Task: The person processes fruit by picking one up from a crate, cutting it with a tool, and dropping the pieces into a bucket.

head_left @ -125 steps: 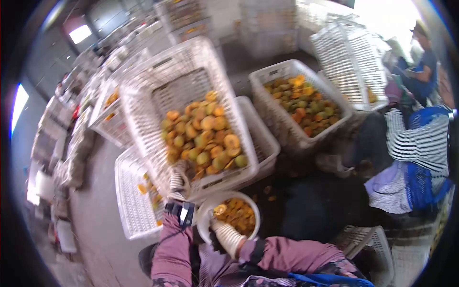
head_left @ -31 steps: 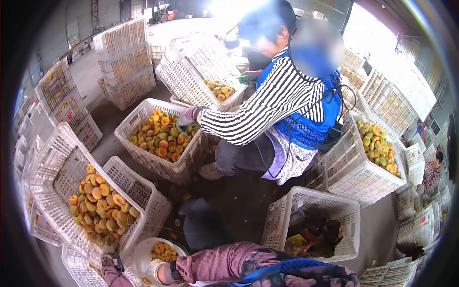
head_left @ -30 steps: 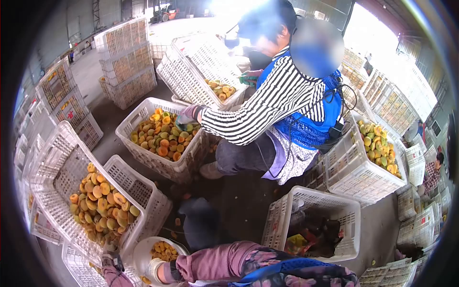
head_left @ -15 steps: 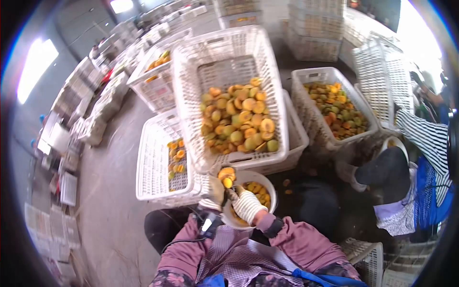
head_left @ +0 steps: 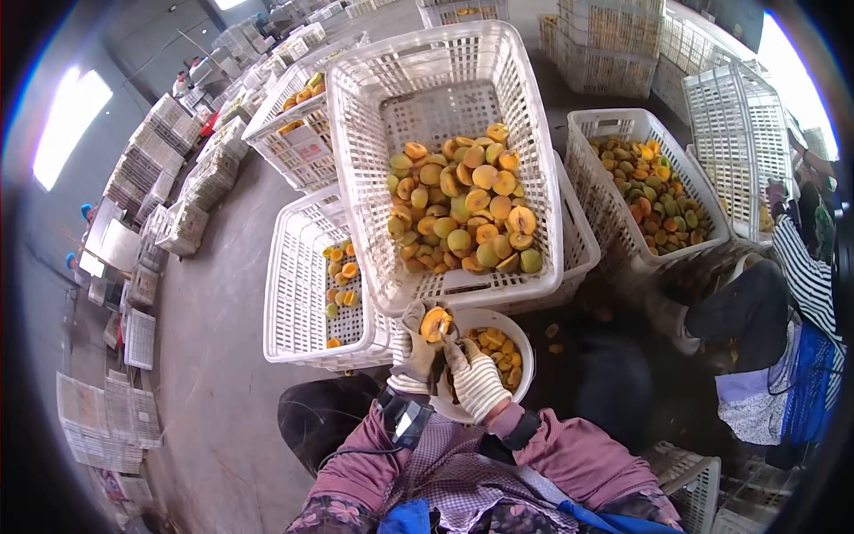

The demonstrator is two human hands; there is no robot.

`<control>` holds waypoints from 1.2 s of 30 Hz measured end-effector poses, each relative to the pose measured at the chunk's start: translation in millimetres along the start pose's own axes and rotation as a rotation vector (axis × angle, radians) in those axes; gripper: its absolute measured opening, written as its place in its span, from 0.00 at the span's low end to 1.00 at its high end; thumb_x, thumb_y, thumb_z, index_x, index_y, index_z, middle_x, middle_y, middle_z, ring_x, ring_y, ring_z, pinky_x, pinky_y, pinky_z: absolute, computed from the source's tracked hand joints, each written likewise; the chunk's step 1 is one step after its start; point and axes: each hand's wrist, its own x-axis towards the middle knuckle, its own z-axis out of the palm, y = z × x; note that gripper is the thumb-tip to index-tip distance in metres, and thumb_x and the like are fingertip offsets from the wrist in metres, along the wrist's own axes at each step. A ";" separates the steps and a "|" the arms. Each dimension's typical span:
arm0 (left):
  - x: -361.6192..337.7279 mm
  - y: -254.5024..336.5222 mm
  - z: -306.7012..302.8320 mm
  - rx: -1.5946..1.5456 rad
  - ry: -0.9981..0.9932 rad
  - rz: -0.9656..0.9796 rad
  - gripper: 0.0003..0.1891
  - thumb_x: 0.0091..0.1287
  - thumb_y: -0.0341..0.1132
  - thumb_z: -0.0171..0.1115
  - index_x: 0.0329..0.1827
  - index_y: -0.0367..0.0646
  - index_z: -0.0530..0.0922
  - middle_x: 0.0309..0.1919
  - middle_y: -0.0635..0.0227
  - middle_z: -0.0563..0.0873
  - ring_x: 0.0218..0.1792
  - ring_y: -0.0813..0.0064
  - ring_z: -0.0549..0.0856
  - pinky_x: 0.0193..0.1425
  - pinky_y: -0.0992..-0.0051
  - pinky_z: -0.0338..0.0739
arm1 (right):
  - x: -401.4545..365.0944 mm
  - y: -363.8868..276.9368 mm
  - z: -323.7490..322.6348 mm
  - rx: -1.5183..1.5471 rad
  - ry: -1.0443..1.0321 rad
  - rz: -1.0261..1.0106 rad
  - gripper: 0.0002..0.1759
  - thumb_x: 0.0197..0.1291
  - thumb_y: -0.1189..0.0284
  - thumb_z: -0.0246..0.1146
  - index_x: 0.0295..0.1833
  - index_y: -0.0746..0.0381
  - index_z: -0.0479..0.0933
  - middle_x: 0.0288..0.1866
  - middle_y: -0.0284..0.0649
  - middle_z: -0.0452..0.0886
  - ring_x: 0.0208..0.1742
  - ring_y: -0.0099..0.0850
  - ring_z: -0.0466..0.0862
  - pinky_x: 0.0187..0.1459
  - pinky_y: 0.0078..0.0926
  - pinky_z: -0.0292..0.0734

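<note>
Floor (head_left: 213, 383): grey and hard-looking, marked with streaks, inside a large hall.
Left hand (head_left: 412, 356): gloved, in front of the worker's body; fingers close around one halved fruit (head_left: 434, 326), thumb side along its edge.
Right hand (head_left: 478, 378): gloved, striped at the back; fingertips drawn in just beside the cut face. Whether they pinch a tool cannot be told.
Halved fruit: in the left hand, near the bucket's rim, orange cut face showing.
Handling, as judged: light; skin side fairly firm, flesh softer and easily bruised; cut face probably wet and slippery.
Hold, as judged: best cupped by the rounded skin, thumb at the rim, with little pressure on the flesh; knit gloves should help grip.
White bucket (head_left: 529, 360): below the hands, partly hidden by them; orange fruit pieces (head_left: 496, 345) inside.
Large crate (head_left: 358, 187): just beyond the bucket, tilted toward the worker; heap of halves (head_left: 463, 209) gathered at its near end.
Low crate (head_left: 286, 307): to the left, a few halves inside.
Co-worker's striped sleeve (head_left: 811, 276): far right, beside another filled crate (head_left: 583, 156).
Stacked crates (head_left: 612, 53): farther back.
</note>
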 end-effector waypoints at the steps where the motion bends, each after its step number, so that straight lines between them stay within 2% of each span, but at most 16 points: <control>1: -0.9 4.4 1.6 0.001 -0.004 -0.008 0.18 0.60 0.20 0.55 0.53 0.38 0.66 0.45 0.59 0.77 0.48 0.70 0.78 0.52 0.74 0.77 | -1.1 -10.6 -1.4 -0.030 0.006 -0.061 0.18 0.62 0.62 0.51 0.47 0.66 0.70 0.33 0.59 0.76 0.38 0.55 0.77 0.38 0.44 0.70; 3: -2.6 11.7 1.0 -0.535 0.033 -0.206 0.14 0.63 0.22 0.50 0.52 0.37 0.67 0.46 0.59 0.77 0.47 0.69 0.78 0.51 0.72 0.78 | -1.5 -23.7 -5.5 -0.015 0.012 0.104 0.18 0.62 0.63 0.49 0.47 0.67 0.70 0.35 0.59 0.77 0.40 0.56 0.76 0.40 0.45 0.71; 4: -9.4 10.9 10.0 -0.119 0.104 -0.005 0.10 0.68 0.30 0.46 0.49 0.38 0.69 0.44 0.58 0.78 0.44 0.67 0.80 0.46 0.71 0.79 | -1.4 -22.2 -5.3 -0.100 0.000 0.073 0.19 0.63 0.62 0.49 0.48 0.67 0.70 0.36 0.59 0.77 0.40 0.57 0.76 0.41 0.46 0.71; 9: -8.6 14.7 6.7 -0.332 0.212 -0.134 0.13 0.71 0.38 0.42 0.48 0.40 0.70 0.39 0.59 0.80 0.37 0.66 0.82 0.39 0.70 0.80 | -0.8 -15.6 -3.8 -0.243 -0.038 0.113 0.23 0.63 0.59 0.48 0.51 0.68 0.69 0.37 0.63 0.77 0.43 0.58 0.76 0.44 0.47 0.70; 10: -9.4 21.3 9.7 -0.340 0.205 -0.168 0.13 0.71 0.39 0.41 0.48 0.40 0.71 0.39 0.60 0.81 0.37 0.66 0.82 0.38 0.70 0.80 | -2.2 -14.5 -2.4 -0.290 -0.022 0.118 0.22 0.66 0.61 0.48 0.51 0.70 0.70 0.36 0.52 0.78 0.39 0.43 0.77 0.44 0.33 0.72; 15: -7.3 25.0 12.0 -0.323 0.237 -0.242 0.15 0.70 0.45 0.46 0.35 0.43 0.72 0.30 0.64 0.79 0.29 0.72 0.80 0.30 0.74 0.78 | -0.4 13.9 6.7 0.008 -0.093 0.138 0.24 0.64 0.57 0.49 0.53 0.68 0.68 0.35 0.57 0.79 0.38 0.51 0.79 0.42 0.40 0.73; 19: -17.2 44.1 23.8 -0.327 0.061 -0.172 0.18 0.71 0.48 0.47 0.33 0.40 0.71 0.28 0.65 0.78 0.27 0.73 0.77 0.30 0.76 0.73 | -10.8 -31.1 -12.4 0.242 -0.314 0.564 0.24 0.66 0.56 0.48 0.54 0.66 0.69 0.33 0.44 0.79 0.34 0.37 0.77 0.40 0.33 0.72; 20: -17.0 48.0 20.5 -0.310 -0.038 -0.132 0.18 0.71 0.47 0.46 0.31 0.41 0.69 0.28 0.64 0.77 0.27 0.74 0.76 0.32 0.76 0.72 | -8.9 11.1 3.1 0.200 -0.246 0.285 0.24 0.66 0.54 0.47 0.53 0.64 0.70 0.31 0.42 0.78 0.30 0.34 0.76 0.36 0.32 0.73; 24: -20.2 40.4 6.7 -0.139 -0.418 0.117 0.16 0.71 0.44 0.44 0.32 0.40 0.69 0.28 0.63 0.78 0.27 0.74 0.76 0.33 0.76 0.72 | -16.2 -9.8 -3.3 0.345 -0.424 0.480 0.24 0.65 0.50 0.48 0.48 0.60 0.71 0.20 0.34 0.72 0.16 0.28 0.69 0.21 0.31 0.69; 25: -15.8 53.9 3.6 -0.253 -0.443 -0.187 0.13 0.70 0.41 0.46 0.35 0.39 0.69 0.31 0.61 0.80 0.28 0.73 0.78 0.35 0.75 0.74 | -20.1 -29.6 -16.3 0.394 -0.510 0.667 0.24 0.63 0.47 0.49 0.41 0.59 0.72 0.17 0.31 0.68 0.12 0.26 0.65 0.14 0.30 0.64; 27: 1.3 14.9 -28.4 0.766 0.124 0.515 0.15 0.69 0.41 0.48 0.46 0.37 0.70 0.39 0.57 0.80 0.38 0.66 0.80 0.45 0.72 0.75 | -30.2 -32.1 -11.0 0.520 -0.508 0.710 0.20 0.60 0.47 0.53 0.30 0.51 0.72 0.13 0.24 0.65 0.10 0.18 0.61 0.11 0.14 0.52; 29: -0.4 111.3 33.4 0.511 0.531 0.118 0.16 0.68 0.35 0.47 0.56 0.38 0.70 0.40 0.58 0.81 0.44 0.69 0.80 0.50 0.72 0.75 | -46.2 -50.1 -12.0 0.593 -0.411 0.744 0.19 0.62 0.48 0.51 0.30 0.51 0.70 0.14 0.24 0.65 0.11 0.20 0.62 0.13 0.20 0.60; 31: 39.5 88.9 -23.3 -1.422 0.131 0.183 0.30 0.68 0.52 0.42 0.62 0.34 0.63 0.60 0.50 0.70 0.62 0.54 0.68 0.67 0.61 0.63 | -44.7 -37.7 -10.0 0.755 -0.191 0.922 0.20 0.61 0.47 0.51 0.32 0.53 0.70 0.15 0.26 0.66 0.11 0.22 0.63 0.14 0.24 0.63; 32: 60.9 60.8 -51.2 -1.014 -0.046 0.125 0.22 0.69 0.35 0.45 0.63 0.34 0.65 0.49 0.64 0.81 0.53 0.78 0.77 0.59 0.74 0.71 | -40.6 -24.0 -4.8 0.758 -0.085 0.897 0.22 0.61 0.46 0.51 0.34 0.54 0.69 0.16 0.28 0.66 0.11 0.23 0.63 0.14 0.26 0.64; 33: 61.8 79.4 -7.5 -1.007 0.046 -0.072 0.21 0.68 0.35 0.44 0.64 0.40 0.64 0.45 0.64 0.82 0.50 0.78 0.79 0.62 0.76 0.69 | -36.7 -23.3 -6.1 0.767 -0.073 0.886 0.22 0.61 0.46 0.51 0.34 0.54 0.69 0.16 0.28 0.66 0.11 0.23 0.63 0.14 0.26 0.64; 36: 155.6 -4.2 39.0 0.173 -0.380 0.124 0.20 0.63 0.32 0.48 0.60 0.48 0.69 0.44 0.60 0.82 0.50 0.67 0.80 0.58 0.70 0.71 | -22.4 -4.4 -4.2 0.897 0.049 0.675 0.23 0.60 0.44 0.52 0.31 0.54 0.69 0.15 0.29 0.66 0.11 0.24 0.64 0.14 0.26 0.66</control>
